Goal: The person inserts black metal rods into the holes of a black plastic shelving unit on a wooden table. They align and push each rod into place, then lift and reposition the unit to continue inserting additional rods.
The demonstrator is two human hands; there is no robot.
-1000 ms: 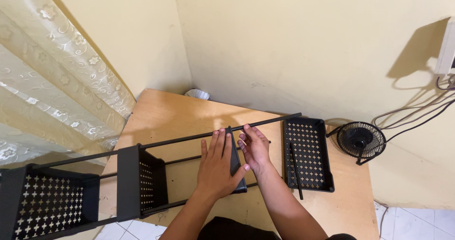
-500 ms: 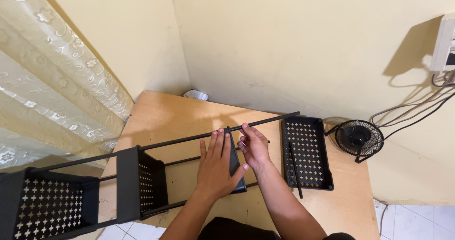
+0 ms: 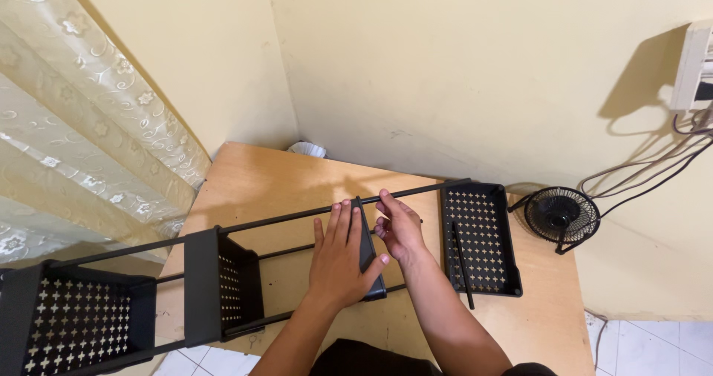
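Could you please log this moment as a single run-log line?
left hand: flat on middle shelf tray | right hand: pinching top rod | rack lying on wooden table | fan at right

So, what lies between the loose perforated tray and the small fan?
In the head view, only bare wooden table lies between the perforated tray and the fan.

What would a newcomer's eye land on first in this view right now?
First, the long black metal rack lying on its side across the wooden table, with the left hand flat against its middle shelf panel and the right hand pinching at the top rod. Next come the loose perforated black tray to the right and the small black fan by the wall.
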